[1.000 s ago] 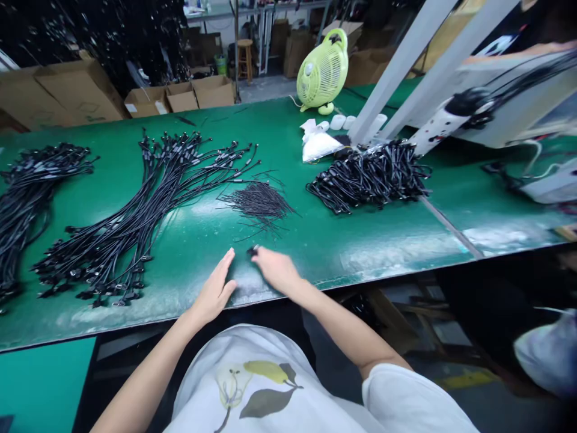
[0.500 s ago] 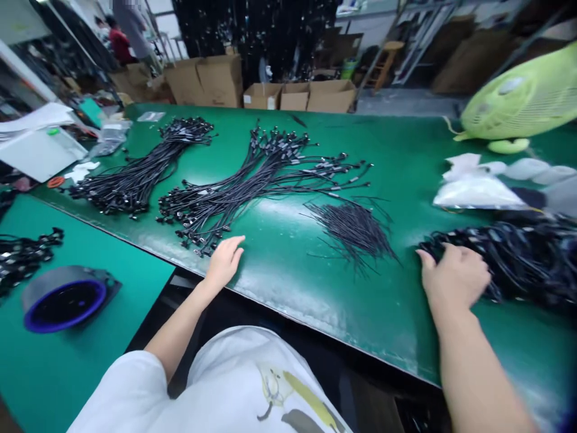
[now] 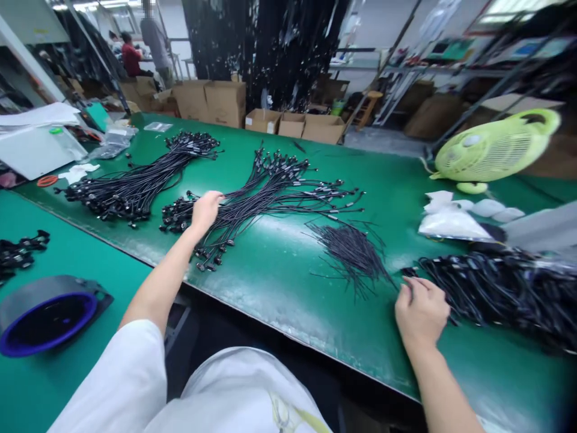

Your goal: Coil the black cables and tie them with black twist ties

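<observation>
My left hand (image 3: 206, 210) lies over the connector end of the middle bundle of black cables (image 3: 265, 186). Its fingers are closed together among the cables; what is between them is hidden. At the left end of a thick pile of black cables (image 3: 500, 294), my right hand (image 3: 424, 307) has its thumb and fingers closed on a cable, with a black connector (image 3: 409, 272) showing at the fingertips. Between the hands lies a loose heap of thin black strips (image 3: 351, 249). Another cable bundle (image 3: 135, 180) rests farther left.
A green fan (image 3: 491, 150) and a bag of white material (image 3: 453, 222) stand at the right. On the lower left table are a blue-rimmed dark container (image 3: 49, 328) and more black connectors (image 3: 20, 255). Cardboard boxes (image 3: 225, 102) and other people (image 3: 131, 57) are beyond the table.
My left hand has moved from the table edge up onto the middle bundle, its fingers drawing together. My right hand now sits at the pile's left end, and the view has tilted upward.
</observation>
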A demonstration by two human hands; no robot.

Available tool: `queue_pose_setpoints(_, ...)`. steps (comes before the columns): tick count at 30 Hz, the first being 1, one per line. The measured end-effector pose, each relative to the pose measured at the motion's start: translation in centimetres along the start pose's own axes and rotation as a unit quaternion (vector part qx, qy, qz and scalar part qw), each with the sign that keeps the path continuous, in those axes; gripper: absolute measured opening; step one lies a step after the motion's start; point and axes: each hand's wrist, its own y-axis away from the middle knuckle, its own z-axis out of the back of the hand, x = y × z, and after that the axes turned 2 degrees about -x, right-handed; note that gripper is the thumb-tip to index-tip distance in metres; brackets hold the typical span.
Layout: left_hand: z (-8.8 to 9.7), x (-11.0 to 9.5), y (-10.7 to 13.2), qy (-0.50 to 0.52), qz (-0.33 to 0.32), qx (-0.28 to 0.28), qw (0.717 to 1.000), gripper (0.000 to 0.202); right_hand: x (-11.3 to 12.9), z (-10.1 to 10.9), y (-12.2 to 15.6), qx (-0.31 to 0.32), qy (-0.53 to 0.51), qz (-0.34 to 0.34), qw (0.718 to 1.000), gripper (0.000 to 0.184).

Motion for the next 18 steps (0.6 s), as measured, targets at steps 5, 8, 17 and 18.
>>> queue_pose_setpoints(5, 4.8, -2.7, 1.1, 0.273, -0.023, -0.051, 0.961, 0.025, 7.9, 0.9, -1.9, 0.044, -0.176, 0.057, 0.982, 0.027)
queue_pose_setpoints(8, 5.5, -4.5, 1.9, 0.366, -0.030, -0.022, 0.930, 0.023, 15.4, 1.1, -6.1, 0.105, -0.275, 0.102, 0.950, 0.033)
queue_pose_setpoints(17, 5.6, -2.4, 3.5, 0.476, 0.049, 0.034, 0.878, 0.026, 28.1, -2.9, -15.3, 0.299, -0.192, 0.281, 0.891, 0.027)
queue_pose_setpoints(18, 5.9, -2.0, 3.6, 0.476, 0.044, 0.012, 0.878, 0.026, 27.9, -2.1, -16.1, 0.257, -0.188, 0.277, 0.907, 0.030)
